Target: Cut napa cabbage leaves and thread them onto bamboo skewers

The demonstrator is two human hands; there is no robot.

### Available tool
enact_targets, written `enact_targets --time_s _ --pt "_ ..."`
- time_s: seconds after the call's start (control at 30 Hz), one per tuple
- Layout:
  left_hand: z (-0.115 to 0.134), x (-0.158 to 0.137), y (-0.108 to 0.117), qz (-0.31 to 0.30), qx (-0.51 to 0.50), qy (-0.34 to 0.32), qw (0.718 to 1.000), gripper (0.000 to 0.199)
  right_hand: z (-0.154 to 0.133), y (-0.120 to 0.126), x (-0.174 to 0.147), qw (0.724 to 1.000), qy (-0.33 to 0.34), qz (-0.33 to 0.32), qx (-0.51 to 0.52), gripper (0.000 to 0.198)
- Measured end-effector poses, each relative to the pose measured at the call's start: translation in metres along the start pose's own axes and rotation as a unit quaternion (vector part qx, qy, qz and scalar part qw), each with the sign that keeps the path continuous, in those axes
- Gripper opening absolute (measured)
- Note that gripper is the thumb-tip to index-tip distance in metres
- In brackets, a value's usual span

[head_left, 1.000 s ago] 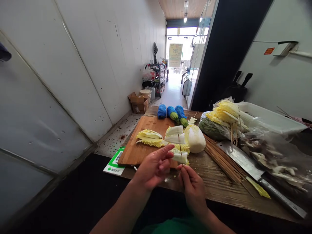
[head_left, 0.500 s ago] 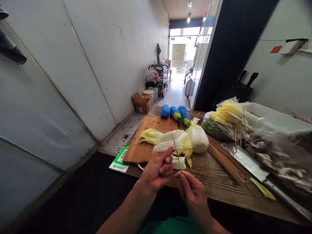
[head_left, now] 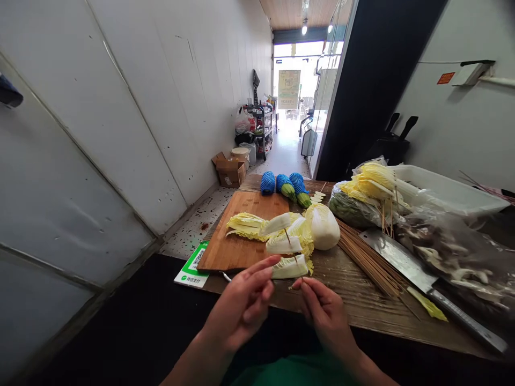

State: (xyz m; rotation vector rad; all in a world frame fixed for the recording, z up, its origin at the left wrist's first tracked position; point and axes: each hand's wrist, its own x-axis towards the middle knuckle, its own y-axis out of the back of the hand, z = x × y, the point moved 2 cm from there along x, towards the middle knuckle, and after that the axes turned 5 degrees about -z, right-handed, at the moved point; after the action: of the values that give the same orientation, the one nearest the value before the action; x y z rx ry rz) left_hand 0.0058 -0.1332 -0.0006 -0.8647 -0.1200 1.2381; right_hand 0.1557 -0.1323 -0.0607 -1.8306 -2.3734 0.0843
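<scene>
My right hand (head_left: 324, 308) pinches the lower end of a thin wooden skewer (head_left: 295, 258), held upright over the table's front edge. Two pale pieces of napa cabbage stem, an upper one (head_left: 281, 245) and a lower one (head_left: 292, 266), are threaded on it. Whether a third piece (head_left: 276, 224) near the tip is on the skewer or behind it, I cannot tell. My left hand (head_left: 243, 305) is open beside the lower piece, fingers partly extended and holding nothing. Behind, yellow cabbage leaves (head_left: 245, 222) lie on a wooden cutting board (head_left: 221, 251), beside a cabbage head (head_left: 323, 228).
Loose skewers (head_left: 368, 260) and a cleaver (head_left: 402, 262) lie at the right, near a bag of mushrooms (head_left: 454, 257). Filled cabbage skewers (head_left: 372, 182) rest on a bag before a white tub (head_left: 454, 190). Net-wrapped green vegetables (head_left: 287, 187) sit at the back.
My left hand has let go of the upper cabbage piece and moved down and left, its fingers opening. The right hand still holds the skewer. The view has shifted slightly.
</scene>
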Motion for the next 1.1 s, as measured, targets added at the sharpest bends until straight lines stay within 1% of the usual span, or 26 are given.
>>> enact_targets --time_s 0.03,0.07,0.1,0.13,0.17,0.2,0.23,0.27,0.3,0.33,0.37,0.43,0.5,0.53,0.6,0.67,0.77,0.83,0.9,1.0,1.03,1.1 --pt "0.001 -0.007 0.006 0.030 0.058 -0.035 0.997 0.026 -0.002 0.004 0.000 1.000 0.004 -0.006 -0.010 0.028" --pt "0.005 -0.013 0.011 0.068 0.121 -0.082 0.987 0.024 -0.004 0.007 0.001 1.000 0.006 -0.016 -0.019 0.028" --pt "0.011 -0.019 0.017 0.114 0.188 -0.140 0.965 0.023 -0.005 0.010 0.002 0.999 0.007 -0.030 -0.028 0.028" --pt "0.018 -0.023 0.021 0.162 0.257 -0.206 0.930 0.023 -0.007 0.013 0.003 0.998 0.006 -0.049 -0.035 0.028" --pt "0.028 -0.026 0.023 0.202 0.322 -0.273 0.884 0.026 -0.009 0.015 0.003 0.997 0.004 -0.070 -0.042 0.028" --pt "0.038 -0.028 0.024 0.229 0.380 -0.329 0.834 0.034 -0.011 0.017 0.004 0.995 0.002 -0.091 -0.049 0.028" --pt "0.048 -0.028 0.024 0.238 0.429 -0.364 0.792 0.044 -0.013 0.018 0.005 0.992 0.000 -0.112 -0.055 0.028" --pt "0.057 -0.025 0.024 0.227 0.469 -0.375 0.767 0.052 -0.015 0.020 0.005 0.990 -0.003 -0.129 -0.060 0.028" --pt "0.065 -0.022 0.023 0.201 0.498 -0.362 0.762 0.056 -0.017 0.021 0.005 0.987 -0.006 -0.148 -0.065 0.029" --pt "0.071 -0.017 0.023 0.165 0.515 -0.331 0.773 0.054 -0.019 0.022 0.004 0.984 -0.011 -0.166 -0.068 0.030" --pt "0.074 -0.013 0.023 0.128 0.518 -0.287 0.796 0.049 -0.022 0.023 0.004 0.980 -0.017 -0.184 -0.070 0.030" --pt "0.075 -0.004 0.025 0.064 0.490 -0.188 0.849 0.038 -0.025 0.027 0.003 0.972 -0.034 -0.219 -0.071 0.031" --pt "0.070 0.002 0.028 0.028 0.430 -0.116 0.895 0.031 -0.028 0.030 0.003 0.965 -0.052 -0.246 -0.068 0.031" --pt "0.066 0.005 0.029 0.017 0.398 -0.093 0.912 0.029 -0.028 0.032 0.003 0.963 -0.060 -0.255 -0.066 0.032" --pt "0.061 0.008 0.032 0.002 0.342 -0.068 0.937 0.025 -0.029 0.036 0.003 0.960 -0.071 -0.266 -0.059 0.032" --pt "0.057 0.010 0.034 -0.009 0.298 -0.048 0.953 0.025 -0.029 0.039 0.003 0.958 -0.079 -0.271 -0.053 0.033" --pt "0.052 0.012 0.034 -0.020 0.246 -0.001 0.969 0.030 -0.029 0.040 0.002 0.958 -0.082 -0.270 -0.054 0.033" --pt "0.048 0.014 0.033 -0.022 0.226 0.019 0.974 0.032 -0.029 0.040 0.001 0.959 -0.084 -0.266 -0.056 0.033" --pt "0.043 0.016 0.031 -0.021 0.232 0.025 0.972 0.030 -0.030 0.040 0.000 0.958 -0.088 -0.265 -0.060 0.033" --pt "0.039 0.019 0.028 -0.011 0.236 0.002 0.972 0.026 -0.033 0.041 0.000 0.960 -0.083 -0.256 -0.074 0.034" --pt "0.039 0.019 0.027 -0.012 0.222 -0.016 0.975 0.028 -0.034 0.042 0.000 0.961 -0.080 -0.250 -0.083 0.034" --pt "0.041 0.019 0.025 -0.034 0.192 -0.053 0.979 0.042 -0.038 0.045 0.000 0.962 -0.078 -0.239 -0.103 0.036"
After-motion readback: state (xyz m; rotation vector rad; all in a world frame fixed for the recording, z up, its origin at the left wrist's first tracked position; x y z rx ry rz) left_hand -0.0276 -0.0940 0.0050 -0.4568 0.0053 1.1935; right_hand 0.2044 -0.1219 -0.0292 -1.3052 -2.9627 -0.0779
